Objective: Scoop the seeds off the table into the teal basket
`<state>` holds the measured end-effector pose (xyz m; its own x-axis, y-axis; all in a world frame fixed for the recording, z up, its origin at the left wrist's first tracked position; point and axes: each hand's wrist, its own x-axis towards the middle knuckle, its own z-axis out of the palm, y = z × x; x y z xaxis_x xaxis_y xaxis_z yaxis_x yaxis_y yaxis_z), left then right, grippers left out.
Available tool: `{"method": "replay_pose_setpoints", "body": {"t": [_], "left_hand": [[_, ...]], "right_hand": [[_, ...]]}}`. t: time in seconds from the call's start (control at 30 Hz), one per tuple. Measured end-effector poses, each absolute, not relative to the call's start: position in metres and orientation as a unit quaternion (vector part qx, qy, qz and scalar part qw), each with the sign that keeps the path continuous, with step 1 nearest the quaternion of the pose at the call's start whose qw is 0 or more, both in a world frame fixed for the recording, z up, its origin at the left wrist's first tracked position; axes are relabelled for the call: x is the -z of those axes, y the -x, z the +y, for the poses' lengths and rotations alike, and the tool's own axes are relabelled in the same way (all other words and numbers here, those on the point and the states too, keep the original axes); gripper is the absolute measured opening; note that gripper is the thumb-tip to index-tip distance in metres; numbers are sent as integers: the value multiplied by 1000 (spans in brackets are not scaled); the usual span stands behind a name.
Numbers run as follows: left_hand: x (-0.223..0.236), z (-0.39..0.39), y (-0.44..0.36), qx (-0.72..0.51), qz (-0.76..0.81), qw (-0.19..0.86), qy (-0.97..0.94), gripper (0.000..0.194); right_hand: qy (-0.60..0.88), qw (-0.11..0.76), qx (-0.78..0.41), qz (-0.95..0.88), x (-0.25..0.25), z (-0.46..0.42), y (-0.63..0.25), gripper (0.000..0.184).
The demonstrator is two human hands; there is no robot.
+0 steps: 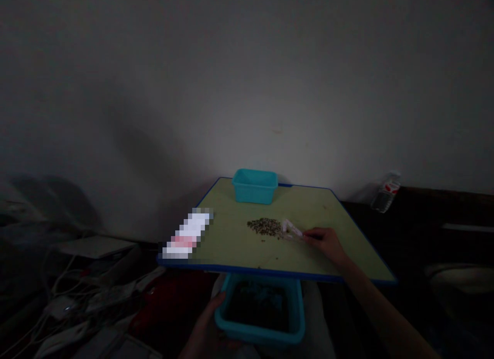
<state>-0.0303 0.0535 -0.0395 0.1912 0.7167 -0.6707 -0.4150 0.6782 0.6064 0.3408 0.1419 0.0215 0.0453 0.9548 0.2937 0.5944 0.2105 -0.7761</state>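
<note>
Noted nearest: L hand (210, 318) clamped on L side of lower tub (258, 334), blue w/ dark contents, at table's (231, 251) near edge. Observed R hand (328, 241) above tabletop, fingertips together on whitish plastic piece (292, 230) – far end at R edge of speckled pile (265, 227). Logged pixelated white item (187, 236) at L, approx. level w/ pile. Recorded farther back: upright blue tub (254, 193), near wall (270, 91).

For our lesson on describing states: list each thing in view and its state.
Upper turquoise bin: upright, open
Lower turquoise bin: held, open, dark contents
Small dark pieces: loosely heaped, some scattered
Clear plastic: pinched
Left hand: gripping lower bin
Right hand: pinching plastic
Red-and-white packet: tilted; seal unclear
</note>
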Motion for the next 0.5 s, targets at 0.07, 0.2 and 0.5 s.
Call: {"method": "replay_pose_setpoints", "body": {"t": [0.07, 0.2, 0.5], "left_hand": [[37, 53, 30, -378, 518, 753, -146, 73], [37, 55, 29, -383, 517, 750, -154, 76], [37, 57, 29, -368, 517, 762, -129, 84]], "right_hand": [[587, 414, -214, -662, -21, 142, -341, 29], [573, 403, -209, -682, -22, 143, -339, 28], [559, 410, -228, -683, -25, 142, -336, 28]]}}
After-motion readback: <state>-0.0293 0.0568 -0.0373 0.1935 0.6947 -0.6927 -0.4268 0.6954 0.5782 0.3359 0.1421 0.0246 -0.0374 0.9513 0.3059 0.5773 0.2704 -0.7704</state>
